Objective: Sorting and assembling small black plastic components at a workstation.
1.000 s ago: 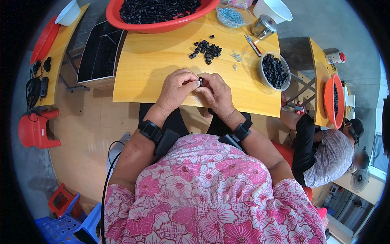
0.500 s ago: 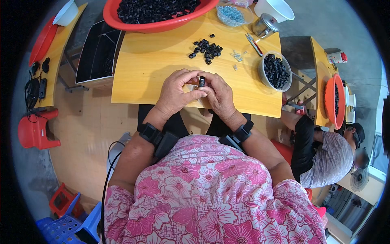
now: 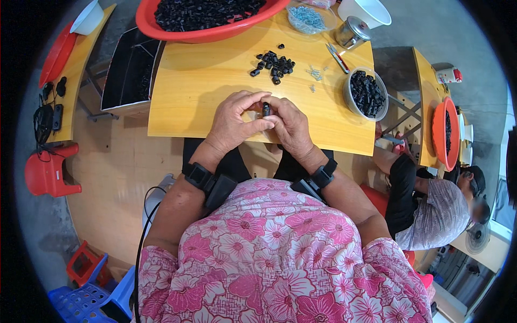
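On the desk point(image 3: 188, 59), the plastic tub point(image 3: 347, 94) of black parts point(image 3: 368, 94) stands near the right edge; a bump could tip it. My right hand point(image 3: 289, 124) pinches a small black cylinder point(image 3: 266, 110) by the front edge, my left hand point(image 3: 230, 123) curled alongside (whether gripping, I cannot tell); a slack pinch could drop it.

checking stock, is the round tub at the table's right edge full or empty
Nearly full: black pieces heap across the round tub, up near its rim. Cannot tell how deep they go.
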Demonstrator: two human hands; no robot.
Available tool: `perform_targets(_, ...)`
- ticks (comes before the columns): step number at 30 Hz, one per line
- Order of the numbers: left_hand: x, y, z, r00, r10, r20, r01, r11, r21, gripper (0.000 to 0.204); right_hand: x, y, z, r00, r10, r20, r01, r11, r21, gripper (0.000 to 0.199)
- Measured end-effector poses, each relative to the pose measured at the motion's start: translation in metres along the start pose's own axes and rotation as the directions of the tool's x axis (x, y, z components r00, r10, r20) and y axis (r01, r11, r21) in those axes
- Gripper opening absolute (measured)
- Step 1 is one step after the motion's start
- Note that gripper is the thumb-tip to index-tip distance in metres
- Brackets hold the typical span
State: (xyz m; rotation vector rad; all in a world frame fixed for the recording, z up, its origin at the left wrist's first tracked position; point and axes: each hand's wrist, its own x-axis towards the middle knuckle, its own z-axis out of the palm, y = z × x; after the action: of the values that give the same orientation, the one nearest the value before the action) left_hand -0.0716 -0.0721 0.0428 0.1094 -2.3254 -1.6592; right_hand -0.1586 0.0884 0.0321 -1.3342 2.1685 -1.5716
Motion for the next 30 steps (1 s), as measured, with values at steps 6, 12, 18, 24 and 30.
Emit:
perform_targets(6, -0.001, -0.005, 0.000, 1.000, 0.013, -0.003, -0.013, 1.000, 0.024, 0.049, 0.001, -0.002, 0.000, 1.000, 0.009, 0.026, -0.009, 1.000, -0.017, 0.036)
perform_targets(12, -0.002, -0.006, 0.000, 1.000, 0.002, -0.023, -0.001, 1.000, 0.025, 0.041, 0.002, 0.003, 0.002, 0.998, -0.058, 0.033, 0.059, 0.998, -0.021, 0.033)
perform_targets(18, 0.004, -0.007, 0.006, 0.996, 0.051, -0.073, -0.042, 0.992, 0.117, 0.039, 0.003, 0.002, 0.000, 1.000, 0.003, 0.008, -0.003, 0.999, -0.039, 0.027)
perform_targets(24, -0.001, -0.009, 0.009, 0.979, 0.173, -0.103, -0.150, 0.968, 0.202, 0.045, -0.001, 0.005, 0.005, 0.996, 0.054, -0.071, -0.050, 0.997, 0.050, 0.021)
perform_targets(30, -0.004, 0.001, 0.008, 0.995, 0.078, -0.057, -0.067, 0.981, 0.183, 0.045, -0.003, -0.005, -0.039, 0.986, 0.004, -0.169, -0.028, 0.989, -0.144, 0.027)
